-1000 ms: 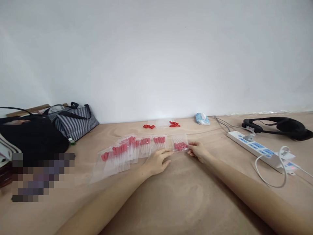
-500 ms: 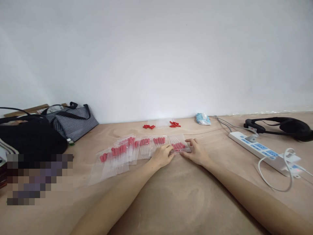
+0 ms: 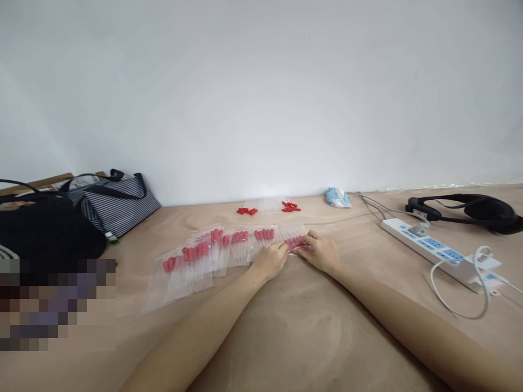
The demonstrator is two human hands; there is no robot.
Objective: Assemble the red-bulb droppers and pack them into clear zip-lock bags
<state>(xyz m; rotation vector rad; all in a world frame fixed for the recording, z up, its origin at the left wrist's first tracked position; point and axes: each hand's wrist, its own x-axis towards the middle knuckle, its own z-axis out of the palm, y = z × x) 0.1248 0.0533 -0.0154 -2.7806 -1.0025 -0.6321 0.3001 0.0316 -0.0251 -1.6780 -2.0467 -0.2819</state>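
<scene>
A clear plastic zip bag (image 3: 291, 233) lies between my hands, holding several thin, pale-stemmed sticks with red bulb-like ends that look like droppers. My left hand (image 3: 270, 260) has its fingers closed on the bag's near left corner. From the right, my right hand (image 3: 322, 252) pinches the near edge of the same bag, close to the red ends. Other bags of red-ended droppers (image 3: 196, 251) lie overlapping in a row to the left. Fingertip contact is partly hidden.
Loose red pieces (image 3: 247, 210) and more red pieces (image 3: 291, 207) flank pale stems (image 3: 269, 206) by the wall. A blue-white crumpled item (image 3: 338, 197), a power strip (image 3: 433, 247) and a black headset (image 3: 469, 212) stand right; a striped bag (image 3: 122, 204) and black bag (image 3: 49, 234) left.
My right hand has slid left along the bag's near edge, its thumb and fingers drawing together. My left hand stays at the left corner. The view has shifted slightly.
</scene>
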